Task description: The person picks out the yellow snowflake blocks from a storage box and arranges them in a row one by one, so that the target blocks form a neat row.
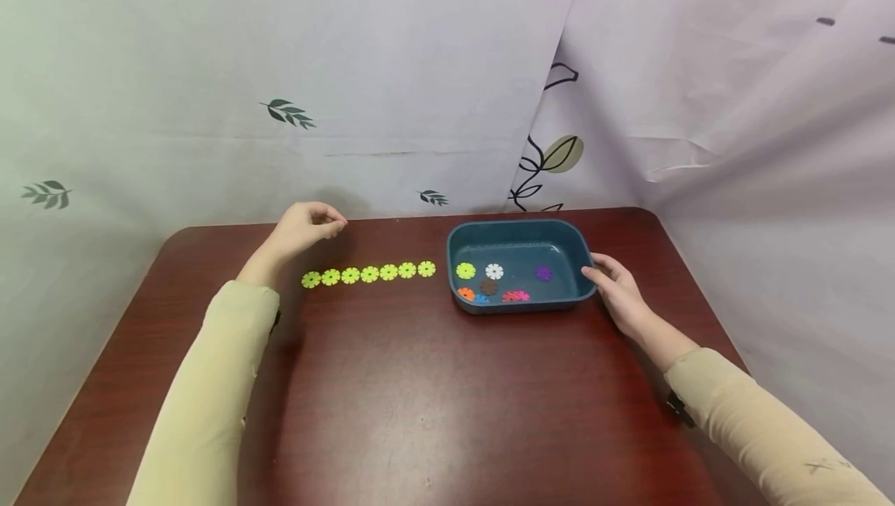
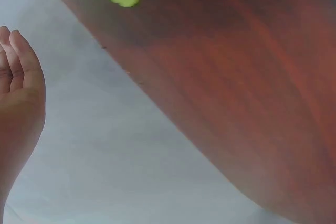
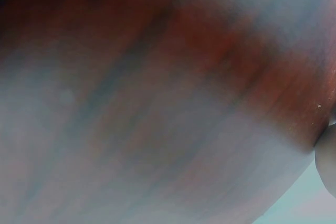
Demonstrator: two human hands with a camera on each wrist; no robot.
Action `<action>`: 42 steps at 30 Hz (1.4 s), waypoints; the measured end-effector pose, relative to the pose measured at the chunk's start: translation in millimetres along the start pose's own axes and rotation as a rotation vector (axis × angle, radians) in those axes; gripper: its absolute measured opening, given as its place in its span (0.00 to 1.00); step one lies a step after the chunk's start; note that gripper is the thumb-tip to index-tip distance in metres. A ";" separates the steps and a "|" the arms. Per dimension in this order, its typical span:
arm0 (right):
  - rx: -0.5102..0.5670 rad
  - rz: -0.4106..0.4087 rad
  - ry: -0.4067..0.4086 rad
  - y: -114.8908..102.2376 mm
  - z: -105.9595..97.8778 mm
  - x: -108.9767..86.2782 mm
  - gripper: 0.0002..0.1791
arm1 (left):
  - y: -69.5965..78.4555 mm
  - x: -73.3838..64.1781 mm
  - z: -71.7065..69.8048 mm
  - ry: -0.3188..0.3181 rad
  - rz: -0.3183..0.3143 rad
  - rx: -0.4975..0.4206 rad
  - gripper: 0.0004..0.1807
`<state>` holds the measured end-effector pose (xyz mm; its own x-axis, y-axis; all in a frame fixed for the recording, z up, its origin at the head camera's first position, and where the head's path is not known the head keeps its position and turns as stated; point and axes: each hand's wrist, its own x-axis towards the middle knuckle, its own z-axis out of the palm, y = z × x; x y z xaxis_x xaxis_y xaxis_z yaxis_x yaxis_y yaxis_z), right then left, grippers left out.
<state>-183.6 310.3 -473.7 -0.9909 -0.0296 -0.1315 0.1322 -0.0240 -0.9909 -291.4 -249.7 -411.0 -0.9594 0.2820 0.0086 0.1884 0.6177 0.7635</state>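
Note:
In the head view, my left hand (image 1: 305, 229) hangs over the far left of the table, fingers loosely curled, with nothing visible in them. Just in front of it, several yellow-green notched plastic discs (image 1: 369, 274) lie flat in a straight row. A dark teal plastic basin (image 1: 520, 307) stands right of the row. My right hand (image 1: 618, 292) grips its right wall, thumb at the rim. Inside lie loose discs: yellow-green (image 1: 465, 271), white (image 1: 494, 271), brown (image 1: 488, 287), purple (image 1: 544, 273), orange (image 1: 465, 294), blue (image 1: 481, 298) and red-pink (image 1: 515, 296).
The dark red-brown table (image 1: 391, 405) has rounded far corners. Its far edge runs along a pale cloth backdrop (image 1: 377, 63) printed with leaves, which also hangs along both sides. The right wrist view is mostly blurred.

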 end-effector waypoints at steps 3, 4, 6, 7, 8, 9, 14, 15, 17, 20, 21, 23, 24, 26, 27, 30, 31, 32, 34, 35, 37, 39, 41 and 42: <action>0.008 -0.009 0.004 0.2 0.3 0.2 0.15 | 9.6 7.4 0.5 0.000 0.015 0.002 0.15; 0.008 -0.011 0.004 0.3 0.3 0.3 0.15 | 12.8 9.9 0.7 -0.002 0.021 0.004 0.15; 0.011 -0.012 0.008 0.2 0.6 0.3 0.14 | 19.2 14.5 1.6 -0.003 0.028 0.024 0.14; 0.015 -0.011 0.009 -0.1 0.9 0.2 0.15 | 22.0 16.9 2.2 -0.005 0.030 0.038 0.14; 0.016 -0.010 0.011 -0.2 1.0 0.2 0.15 | 24.9 19.3 2.8 -0.009 0.030 0.051 0.14; 0.013 -0.007 0.010 -0.2 1.0 0.1 0.16 | 27.9 21.6 3.7 -0.013 0.029 0.063 0.15; 0.008 0.003 0.011 0.1 0.9 -0.4 0.18 | 41.0 32.9 9.6 -0.030 0.049 0.094 0.15; 0.007 0.003 0.010 0.3 0.8 -0.3 0.18 | 43.4 34.8 11.2 -0.033 0.056 0.098 0.14; 0.011 0.003 0.011 0.7 1.1 -0.4 0.18 | 47.6 38.6 14.7 -0.042 0.071 0.106 0.13; 0.016 0.000 0.010 1.6 1.1 -0.4 0.16 | 55.2 42.5 20.4 -0.057 0.090 0.108 0.13; 0.018 -0.002 0.010 1.8 1.2 -0.3 0.16 | 57.7 43.7 22.4 -0.060 0.097 0.109 0.13; 0.025 -0.005 0.011 1.8 1.3 -0.3 0.15 | 62.3 45.8 26.5 -0.063 0.109 0.102 0.13; 0.026 -0.006 0.010 1.8 1.2 -0.2 0.15 | 64.8 46.4 28.5 -0.065 0.114 0.095 0.13; 0.027 -0.006 0.010 1.4 1.0 -0.1 0.14 | 68.9 48.0 32.5 -0.066 0.124 0.084 0.12; 0.028 -0.006 0.009 1.0 1.1 0.0 0.15 | 71.1 48.2 34.5 -0.069 0.128 0.077 0.12; 0.028 -0.005 0.010 0.8 1.0 0.2 0.15 | 77.3 50.2 41.2 -0.079 0.149 0.064 0.12; 0.027 -0.005 0.011 0.9 1.0 0.2 0.15 | 78.9 51.1 43.7 -0.085 0.156 0.063 0.12; 0.027 -0.006 0.011 0.9 1.2 0.3 0.15 | 80.7 51.8 46.2 -0.091 0.162 0.063 0.12; 0.030 -0.009 0.010 1.2 1.3 0.5 0.15 | 84.1 53.3 51.1 -0.104 0.177 0.071 0.11; 0.030 -0.010 0.009 1.3 1.3 0.6 0.15 | 85.8 53.8 53.5 -0.112 0.184 0.076 0.11; 0.033 -0.012 0.009 1.3 1.5 0.7 0.15 | 89.5 54.7 58.3 -0.129 0.195 0.084 0.10; 0.033 -0.013 0.009 1.3 1.5 0.7 0.15 | 93.3 55.5 63.1 -0.146 0.213 0.092 0.10; 0.028 -0.011 0.011 1.3 1.4 0.6 0.15 | 97.3 56.0 67.9 -0.164 0.231 0.098 0.08; 0.028 -0.010 0.012 1.2 1.5 0.5 0.15 | 99.2 56.1 70.3 -0.174 0.238 0.100 0.08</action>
<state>-183.9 308.7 -474.9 -0.9924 -0.0169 -0.1221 0.1228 -0.0523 -0.9911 -311.8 -121.0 -380.1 -0.8371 0.5434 0.0626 0.4316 0.5859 0.6859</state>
